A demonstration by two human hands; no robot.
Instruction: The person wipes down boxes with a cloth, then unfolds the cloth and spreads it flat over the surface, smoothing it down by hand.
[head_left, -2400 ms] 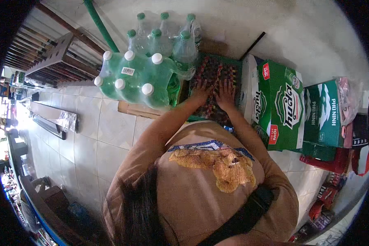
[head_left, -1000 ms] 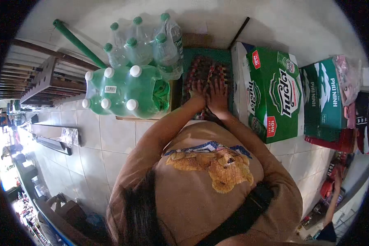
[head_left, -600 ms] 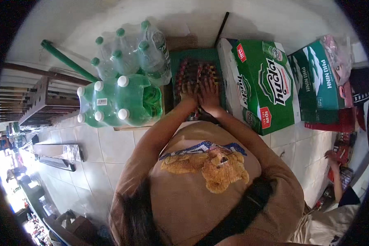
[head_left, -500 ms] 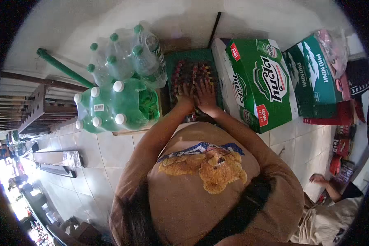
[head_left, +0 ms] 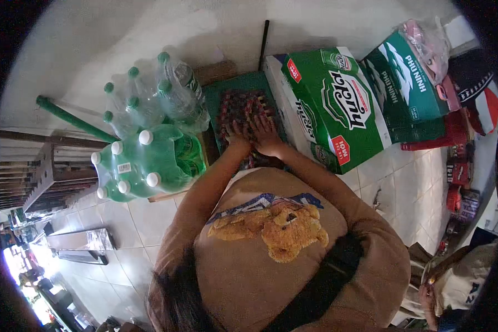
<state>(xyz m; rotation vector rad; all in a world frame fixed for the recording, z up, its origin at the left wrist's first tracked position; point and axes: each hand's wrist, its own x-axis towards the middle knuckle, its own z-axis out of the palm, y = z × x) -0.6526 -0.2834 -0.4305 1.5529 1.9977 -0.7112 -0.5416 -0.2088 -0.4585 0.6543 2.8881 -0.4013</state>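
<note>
Side by side in the middle of the view, my left hand [head_left: 237,136] and my right hand [head_left: 266,135] lie flat with fingers stretched forward. Both palms rest on a bundle of small dark-red items [head_left: 241,104] set close together in rows; their kind is too dark and small to make out. The bundle sits on a dark green surface or box [head_left: 211,97]. Nothing is gripped by either hand. Just right of my right hand stands a green-and-white Huda carton [head_left: 348,99].
To the left are a shrink-wrapped pack of green bottles with white caps [head_left: 133,166] and clear bottles with green caps [head_left: 144,102]. A teal Phu Ninh box [head_left: 406,83] stands farther right. Another person's hand [head_left: 428,293] shows at lower right. A wooden rack [head_left: 52,171] stands at left.
The view has shifted slightly, so the cartons appear farther left. My hands stay on the bundle. The other person at lower right has changed posture, with the hand now lower.
</note>
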